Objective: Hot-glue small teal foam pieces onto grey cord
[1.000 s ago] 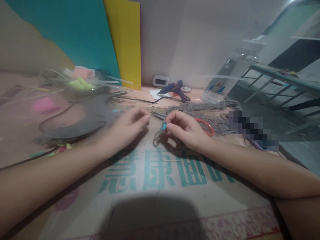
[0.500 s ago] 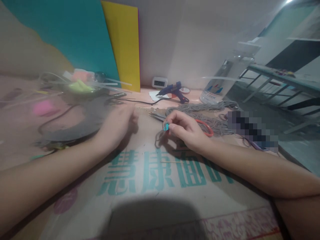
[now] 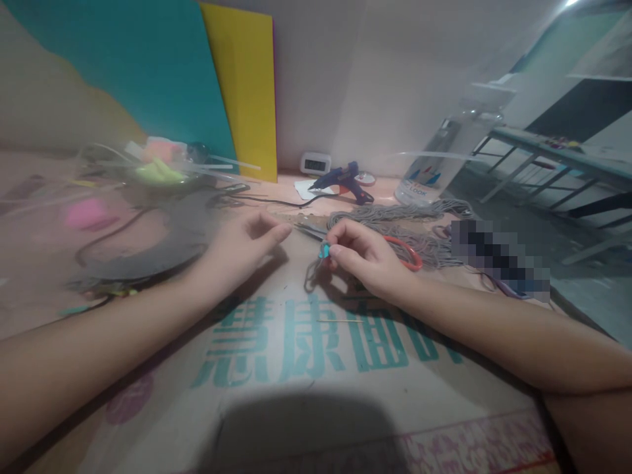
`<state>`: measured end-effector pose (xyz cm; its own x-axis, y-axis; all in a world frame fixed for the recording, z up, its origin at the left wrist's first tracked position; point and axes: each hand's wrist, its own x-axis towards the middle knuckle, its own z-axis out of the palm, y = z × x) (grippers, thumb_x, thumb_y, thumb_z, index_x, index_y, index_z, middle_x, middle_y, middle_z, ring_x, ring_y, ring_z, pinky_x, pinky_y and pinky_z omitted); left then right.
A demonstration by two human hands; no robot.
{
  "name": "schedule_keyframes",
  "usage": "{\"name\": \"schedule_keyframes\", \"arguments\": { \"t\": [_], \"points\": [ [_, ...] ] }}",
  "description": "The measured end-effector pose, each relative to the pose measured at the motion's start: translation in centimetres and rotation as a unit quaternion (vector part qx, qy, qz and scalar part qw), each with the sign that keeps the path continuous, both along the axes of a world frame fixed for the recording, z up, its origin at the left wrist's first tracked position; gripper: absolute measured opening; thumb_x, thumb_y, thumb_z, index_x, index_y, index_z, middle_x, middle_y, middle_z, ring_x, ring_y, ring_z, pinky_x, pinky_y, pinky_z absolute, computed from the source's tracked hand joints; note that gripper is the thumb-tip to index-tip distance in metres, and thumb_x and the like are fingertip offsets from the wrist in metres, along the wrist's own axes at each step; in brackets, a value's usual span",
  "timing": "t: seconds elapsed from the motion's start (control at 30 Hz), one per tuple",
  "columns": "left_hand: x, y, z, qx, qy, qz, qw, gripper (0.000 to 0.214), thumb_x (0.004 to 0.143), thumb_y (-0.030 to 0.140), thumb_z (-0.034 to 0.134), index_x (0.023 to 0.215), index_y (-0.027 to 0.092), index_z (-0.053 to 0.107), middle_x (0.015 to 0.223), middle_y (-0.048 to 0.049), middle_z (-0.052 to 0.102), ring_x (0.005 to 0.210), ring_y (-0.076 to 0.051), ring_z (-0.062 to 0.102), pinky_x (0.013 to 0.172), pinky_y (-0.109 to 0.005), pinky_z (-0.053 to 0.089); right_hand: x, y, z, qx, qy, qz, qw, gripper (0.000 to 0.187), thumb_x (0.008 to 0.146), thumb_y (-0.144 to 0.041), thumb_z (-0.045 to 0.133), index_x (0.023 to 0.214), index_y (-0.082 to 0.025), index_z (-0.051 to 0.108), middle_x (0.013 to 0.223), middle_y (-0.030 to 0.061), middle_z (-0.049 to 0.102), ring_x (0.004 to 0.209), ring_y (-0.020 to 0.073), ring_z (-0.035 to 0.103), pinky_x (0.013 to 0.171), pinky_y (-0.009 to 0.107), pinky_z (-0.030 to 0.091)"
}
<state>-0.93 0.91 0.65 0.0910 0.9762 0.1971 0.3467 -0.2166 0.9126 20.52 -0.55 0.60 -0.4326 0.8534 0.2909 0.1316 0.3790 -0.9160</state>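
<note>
My right hand rests on the cardboard sheet and pinches a small turquoise bead between thumb and forefinger; a loop of grey cord hangs from it onto the cardboard. My left hand lies a little to the left, fingers curled with thumb and forefinger tips together, pointing toward the bead; I cannot make out anything in it. Red-handled scissors lie just behind my right hand, their blades between the two hands.
A bundle of grey cord lies behind the scissors. A blue glue gun, a small digital clock and a clear bottle stand by the wall. Teal and yellow sheets lean there. A cluttered pile with black cable is at left.
My left hand swung away to the left half a second ago and has come back beside the bead, fingertips pinched. My right hand stayed put, holding the bead.
</note>
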Motion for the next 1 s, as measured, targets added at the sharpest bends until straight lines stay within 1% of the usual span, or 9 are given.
{"name": "schedule_keyframes", "arguments": {
  "t": [0.1,0.2,0.3,0.43,0.53,0.7,0.77,0.87,1.0],
  "points": [
    [0.1,0.0,-0.2,-0.009,-0.014,-0.022,1.000,0.031,0.090,0.045,0.056,0.074,0.020,0.066,0.081,-0.0031,0.069,0.076,-0.018,0.064,0.070,-0.028,0.048,0.0,0.0,-0.1,-0.005,-0.004,0.001,1.000,0.007,0.090,-0.021,0.056,0.085,-0.019,0.052,0.071,-0.0033,0.055,0.063,0.0082,0.053,0.055,0.021,0.041],
    [0.2,0.0,-0.4,-0.028,-0.003,-0.045,0.999,0.035,0.091,0.049,0.053,0.077,0.019,0.067,0.078,-0.0033,0.068,0.072,-0.019,0.065,0.065,-0.028,0.048,-0.1,0.1,-0.3,-0.009,-0.001,0.013,1.000,0.008,0.091,-0.024,0.058,0.086,-0.019,0.053,0.071,-0.0036,0.056,0.062,0.0080,0.053,0.056,0.021,0.043],
    [0.3,-0.4,-0.4,0.006,0.025,-0.092,0.995,0.027,0.089,0.046,0.059,0.087,0.021,0.068,0.083,-0.0020,0.071,0.076,-0.019,0.065,0.067,-0.027,0.048,-0.1,0.2,-0.4,-0.013,-0.007,0.012,1.000,0.011,0.091,-0.028,0.060,0.087,-0.019,0.055,0.072,-0.0033,0.056,0.061,0.0076,0.052,0.054,0.021,0.043],
    [0.2,-1.1,0.0,0.049,0.097,-0.159,0.981,0.029,0.092,0.047,0.055,0.087,0.022,0.069,0.088,-0.0003,0.071,0.084,-0.018,0.064,0.078,-0.028,0.047,-0.1,0.2,-0.3,-0.021,-0.030,-0.012,0.999,0.015,0.091,-0.033,0.060,0.089,-0.018,0.057,0.073,-0.0028,0.058,0.059,0.0078,0.051,0.048,0.019,0.040],
    [0.2,-1.3,0.2,0.064,0.148,-0.157,0.974,0.028,0.091,0.047,0.057,0.089,0.023,0.069,0.094,0.0004,0.071,0.089,-0.019,0.063,0.084,-0.030,0.046,-0.2,0.1,-0.1,-0.008,-0.043,-0.023,0.999,0.015,0.091,-0.032,0.060,0.088,-0.018,0.057,0.073,-0.0021,0.058,0.062,0.0088,0.053,0.051,0.020,0.042],
    [0.3,-1.4,0.3,0.080,0.170,-0.137,0.973,0.025,0.090,0.044,0.057,0.087,0.022,0.068,0.091,0.0016,0.072,0.084,-0.018,0.063,0.084,-0.029,0.046,-0.2,0.1,-0.1,-0.025,-0.044,-0.020,0.999,0.015,0.090,-0.033,0.061,0.089,-0.019,0.057,0.071,-0.0032,0.058,0.056,0.0078,0.050,0.047,0.020,0.039],
    [0.3,-1.5,0.2,0.084,0.170,-0.134,0.973,0.025,0.091,0.043,0.056,0.085,0.022,0.067,0.087,0.0019,0.071,0.081,-0.017,0.062,0.082,-0.028,0.046,-0.2,0.1,-0.1,-0.026,-0.033,-0.009,0.999,0.016,0.091,-0.034,0.060,0.088,-0.018,0.057,0.071,-0.0033,0.058,0.058,0.0078,0.051,0.051,0.020,0.041],
    [0.2,-1.5,0.1,0.081,0.165,-0.136,0.974,0.026,0.092,0.043,0.055,0.083,0.021,0.066,0.083,0.0019,0.070,0.078,-0.016,0.061,0.077,-0.028,0.046,-0.2,0.2,-0.1,-0.020,-0.001,0.002,1.000,0.022,0.097,-0.038,0.051,0.090,-0.017,0.057,0.072,-0.0021,0.058,0.064,0.0088,0.054,0.059,0.022,0.044],
    [0.2,-1.5,0.1,0.079,0.164,-0.130,0.975,0.027,0.092,0.044,0.054,0.084,0.020,0.064,0.083,0.0017,0.069,0.078,-0.016,0.061,0.075,-0.027,0.046,-0.2,0.5,-0.3,-0.012,0.032,-0.020,0.999,0.013,0.098,-0.027,0.048,0.100,-0.018,0.056,0.074,-0.0024,0.059,0.065,0.0090,0.054,0.063,0.024,0.046]
  ]
}}
